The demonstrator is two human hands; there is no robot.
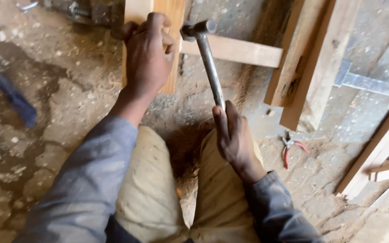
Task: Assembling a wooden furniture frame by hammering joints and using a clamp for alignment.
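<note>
The upright wooden board (173, 49) stands at twelve o'clock from the person's knees, and a thinner wooden rail (239, 50) runs out from it toward three o'clock. The left hand (148, 54) is closed round the board's near edge, fingers curled over the top, bracing it. The right hand (235, 139) is wrapped tight on the lower end of a metal hammer (210, 67), whose head sits right at the joint where rail meets board, touching or just short of it; I cannot tell which. By the look of it the step in hand is driving the joint together, or a nail into it, though no nail shows. The next blow would call for a square hit on the joint, clear of the left thumb, which lies just beside the hammer head.

Farther out, at two o'clock, two heavier timbers (311, 67) lean across a grey metal bar (370, 84). Red-handled pliers (289, 148) lie on the sawdust-strewn floor (59, 90) at three o'clock from the right hand. More pale battens (379, 153) lie at four o'clock
</note>
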